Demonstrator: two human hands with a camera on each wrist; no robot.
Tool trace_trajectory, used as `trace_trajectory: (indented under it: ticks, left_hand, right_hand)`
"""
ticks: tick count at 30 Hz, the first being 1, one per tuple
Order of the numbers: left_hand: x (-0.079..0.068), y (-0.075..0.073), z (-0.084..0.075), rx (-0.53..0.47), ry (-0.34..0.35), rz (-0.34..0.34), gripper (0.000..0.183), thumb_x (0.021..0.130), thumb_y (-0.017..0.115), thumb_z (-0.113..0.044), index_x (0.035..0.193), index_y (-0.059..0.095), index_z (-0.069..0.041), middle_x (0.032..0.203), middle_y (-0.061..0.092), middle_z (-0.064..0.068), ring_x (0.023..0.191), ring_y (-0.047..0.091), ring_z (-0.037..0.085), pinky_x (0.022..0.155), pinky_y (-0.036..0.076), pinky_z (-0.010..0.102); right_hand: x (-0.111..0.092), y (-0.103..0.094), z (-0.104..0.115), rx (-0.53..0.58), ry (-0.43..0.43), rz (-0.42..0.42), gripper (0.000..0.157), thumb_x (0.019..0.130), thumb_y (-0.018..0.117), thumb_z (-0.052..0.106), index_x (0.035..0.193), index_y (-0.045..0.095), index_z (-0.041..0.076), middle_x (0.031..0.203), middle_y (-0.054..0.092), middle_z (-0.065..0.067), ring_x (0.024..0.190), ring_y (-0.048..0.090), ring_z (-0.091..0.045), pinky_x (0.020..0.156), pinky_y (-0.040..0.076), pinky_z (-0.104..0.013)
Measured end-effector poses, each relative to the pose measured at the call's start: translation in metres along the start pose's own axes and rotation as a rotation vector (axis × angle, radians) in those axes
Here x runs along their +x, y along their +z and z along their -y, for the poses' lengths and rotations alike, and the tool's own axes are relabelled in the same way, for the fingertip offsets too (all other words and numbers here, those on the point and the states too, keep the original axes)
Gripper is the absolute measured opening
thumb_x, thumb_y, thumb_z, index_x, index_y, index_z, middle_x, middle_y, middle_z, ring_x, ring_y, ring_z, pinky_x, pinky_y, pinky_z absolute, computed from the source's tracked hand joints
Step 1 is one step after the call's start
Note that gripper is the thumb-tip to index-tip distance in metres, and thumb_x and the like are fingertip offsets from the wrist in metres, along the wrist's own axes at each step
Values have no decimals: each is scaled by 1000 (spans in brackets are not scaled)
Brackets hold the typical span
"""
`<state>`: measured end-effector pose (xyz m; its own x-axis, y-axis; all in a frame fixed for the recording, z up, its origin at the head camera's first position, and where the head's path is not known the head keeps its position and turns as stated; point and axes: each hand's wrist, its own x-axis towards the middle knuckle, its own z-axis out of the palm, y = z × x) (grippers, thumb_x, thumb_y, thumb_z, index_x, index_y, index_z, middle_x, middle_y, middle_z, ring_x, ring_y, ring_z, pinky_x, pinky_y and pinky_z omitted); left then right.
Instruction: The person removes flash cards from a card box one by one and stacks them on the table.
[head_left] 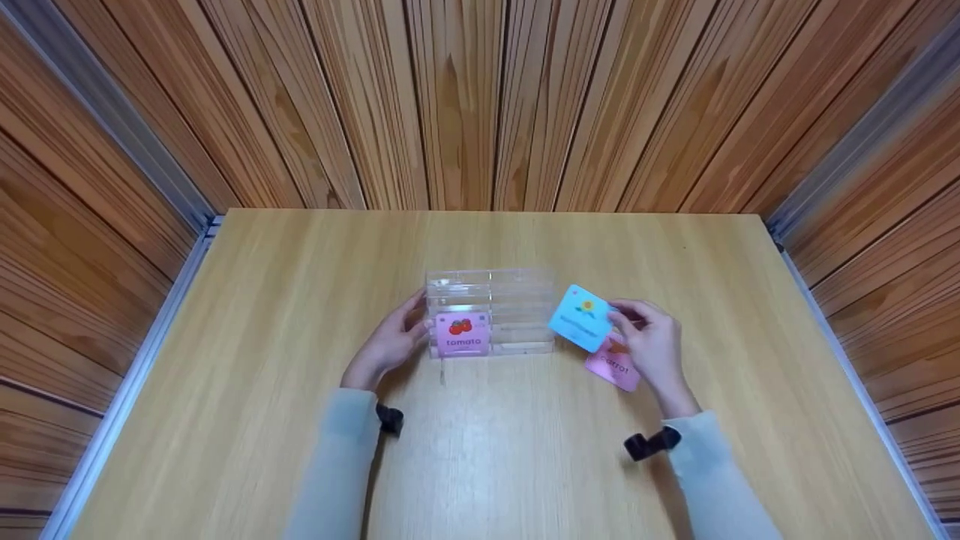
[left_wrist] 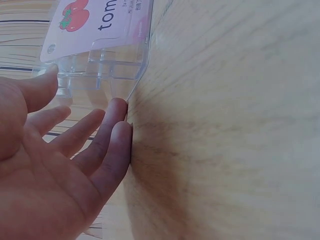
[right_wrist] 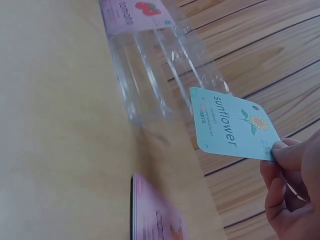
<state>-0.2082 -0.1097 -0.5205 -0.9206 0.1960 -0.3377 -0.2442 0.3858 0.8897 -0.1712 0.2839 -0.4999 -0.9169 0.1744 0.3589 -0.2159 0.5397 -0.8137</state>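
A clear plastic rack with stepped slots and a middle divider stands on the table. In its front left slot is a pink tomato card. My left hand rests at the rack's left side, its fingers extended and fingertips right at the edge in the left wrist view. With thumb and fingers my right hand pinches a blue sunflower card by its corner, held up just right of the rack. Below that hand lies a pink carrot card, partly hidden by it, on what looks like a small stack.
The light wood table reaches back to a wood-plank wall, with plank walls at both sides along metal rails. Each wrist wears a black band, the right one near the grey sleeve.
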Motion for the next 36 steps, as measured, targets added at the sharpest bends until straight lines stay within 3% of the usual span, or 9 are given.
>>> trace_trajectory:
  ticks: [9, 18, 20, 23, 30, 36]
  left_hand:
    - [1, -1, 1, 6, -5, -3, 64, 103, 56, -26, 154, 24, -48, 161, 29, -8, 149, 22, 23, 117, 22, 52]
    - [1, -1, 0, 4, 4, -2, 64, 103, 55, -27, 154, 24, -49, 162, 26, -6, 149, 20, 25, 118, 19, 53]
    - [1, -1, 0, 4, 0, -4, 64, 103, 56, -27, 153, 24, -50, 162, 26, -6, 149, 20, 24, 118, 18, 53]
    - [0, -1, 1, 5, -7, -8, 63, 103, 56, -27, 153, 25, -50, 162, 26, -6, 149, 20, 24, 118, 18, 54]
    - [2, 1, 1, 15, 2, -5, 64, 102, 57, -28, 155, 25, -44, 161, 30, -5, 148, 25, 25, 117, 22, 52]
    - [1, 1, 0, 20, -4, -12, 63, 103, 56, -30, 153, 25, -50, 162, 27, -7, 148, 23, 24, 118, 19, 52]
  right_hand:
    - [-13, -28, -28, -62, 131, 38, 17, 90, 72, 4, 107, 76, 2, 97, 69, -10, 83, 60, -16, 67, 49, -14]
    - [-19, -49, -44, 42, 464, 200, 32, 98, 65, 18, 126, 68, 4, 120, 61, -13, 95, 56, -19, 71, 51, -20]
    - [-20, -50, -47, 49, 500, 217, 32, 99, 64, 18, 127, 67, 4, 123, 61, -14, 96, 57, -19, 71, 51, -21]
    - [-22, -48, -51, -15, 465, 223, 29, 99, 64, 17, 124, 69, 3, 121, 63, -15, 96, 58, -20, 72, 50, -20]
    - [-26, -36, -57, -278, 210, 179, 18, 93, 69, 4, 109, 74, -2, 100, 67, -16, 86, 59, -26, 67, 45, -21]
    - [-23, -32, -57, -358, 199, 200, 17, 91, 70, 4, 107, 73, -3, 97, 65, -15, 84, 58, -26, 69, 46, -27]
